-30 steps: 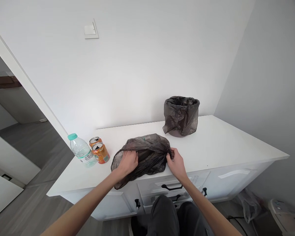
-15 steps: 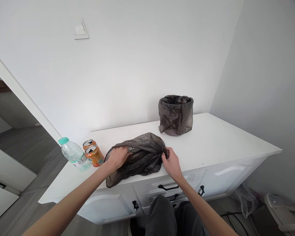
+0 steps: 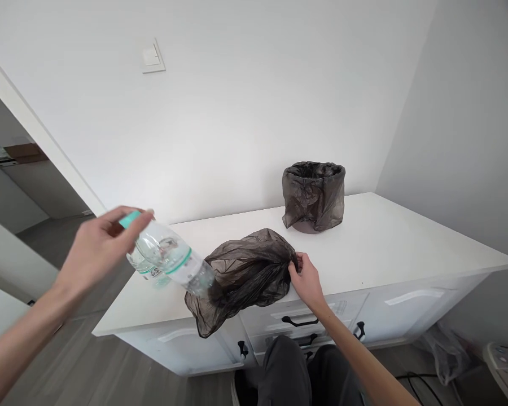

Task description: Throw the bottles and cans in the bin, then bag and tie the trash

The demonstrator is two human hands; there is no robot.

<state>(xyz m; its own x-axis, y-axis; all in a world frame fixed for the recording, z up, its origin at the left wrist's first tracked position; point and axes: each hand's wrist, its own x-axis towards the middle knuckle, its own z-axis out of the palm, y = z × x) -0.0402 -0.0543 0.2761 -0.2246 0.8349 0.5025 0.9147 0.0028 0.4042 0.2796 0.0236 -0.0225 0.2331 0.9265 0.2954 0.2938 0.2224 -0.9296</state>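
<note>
My left hand [image 3: 110,234] grips a clear plastic bottle [image 3: 165,248] by its teal cap. The bottle tilts down to the right, its base at the mouth of a dark, thin plastic bag [image 3: 254,270] lying on the white cabinet top. My right hand [image 3: 307,276] pinches the bunched right end of that bag. Partly covered by the held bottle, a second clear bottle [image 3: 154,275] stands on the cabinet. The orange cans from before cannot be made out behind the held bottle.
A small bin [image 3: 313,197] lined with a dark bag stands near the wall on the white cabinet [image 3: 406,237]. Black drawer handles [image 3: 300,321] are on its front. A clear plastic bag [image 3: 446,358] and a black cable lie on the floor at right.
My left hand has left the dark bag, moving left and up, and now holds a bottle by its cap. My right hand keeps its pinch. The view has shifted slightly.
</note>
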